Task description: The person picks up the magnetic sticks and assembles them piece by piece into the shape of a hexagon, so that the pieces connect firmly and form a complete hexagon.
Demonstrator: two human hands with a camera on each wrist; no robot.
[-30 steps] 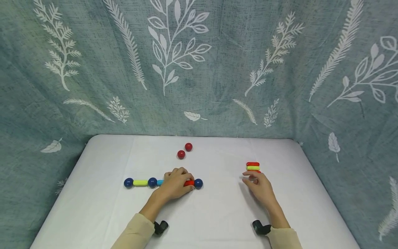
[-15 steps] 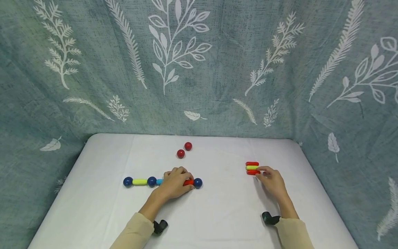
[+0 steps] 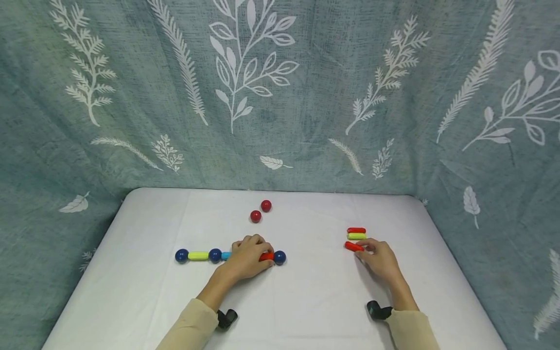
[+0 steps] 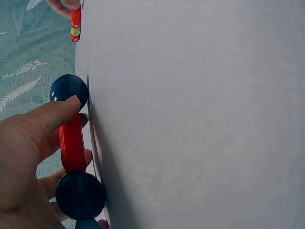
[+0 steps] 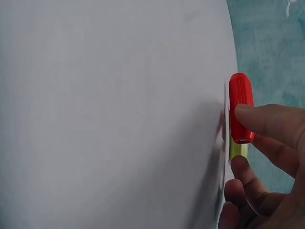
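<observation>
While the left hand [image 3: 251,257] grips a ball-and-stick row [image 3: 225,255], the right hand [image 3: 380,258] pinches a red stick [image 3: 352,246] nearer the right edge of the table [image 3: 315,291].

The red rod [image 3: 353,246] pinched by the right hand [image 3: 380,259] now slants, apart from the yellow rod [image 3: 356,236] at its twelve o'clock.

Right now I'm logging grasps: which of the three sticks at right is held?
The near red stick, pinched by the right hand; the yellow stick and far red stick lie side by side beyond it.
</observation>
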